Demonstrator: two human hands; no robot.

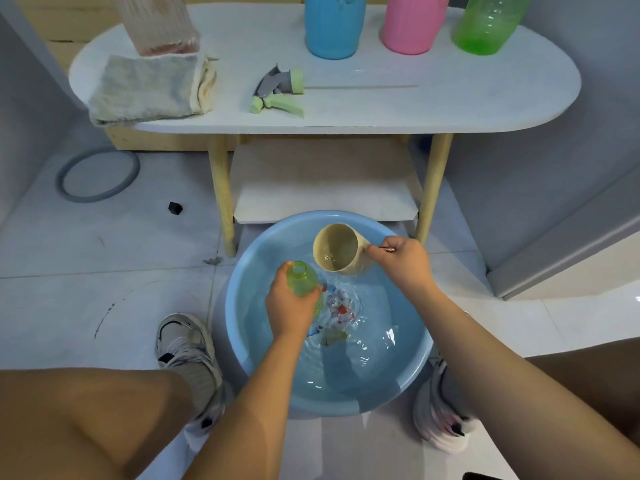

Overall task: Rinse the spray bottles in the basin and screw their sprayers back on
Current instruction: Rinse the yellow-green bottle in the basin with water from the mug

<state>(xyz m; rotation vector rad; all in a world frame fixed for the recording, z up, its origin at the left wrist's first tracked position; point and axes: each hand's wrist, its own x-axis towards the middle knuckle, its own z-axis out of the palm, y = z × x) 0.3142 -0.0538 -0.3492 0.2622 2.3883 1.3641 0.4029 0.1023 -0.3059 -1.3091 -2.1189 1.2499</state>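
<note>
Four bottles show: a blue bottle (335,26), a pink bottle (414,24) and a green bottle (490,24) stand in a row at the back of the white bench (381,109), and a fourth, a small green one (302,279), is held over the basin (242,327). One sprayer (278,93), green and grey with its tube stretched to the right, lies on the bench in front of the blue bottle. One folded cloth (149,88) sits at the bench's left end, with one clear ribbed container (159,24) touching its back edge. One blue basin stands on the floor between the person's two shoes, holding water with a picture showing on its bottom. One beige cup (337,249) is held above it. Both forearms reach forward and down over the basin. The left hand (292,306) wraps the small bottle, fingers curled shut round its body, the open neck tilted up and away. The right hand (405,259) is at the basin's far side, fingers closed on the cup's handle; the cup is tipped on its side with its mouth facing the small bottle, just beside its neck but not touching.
</note>
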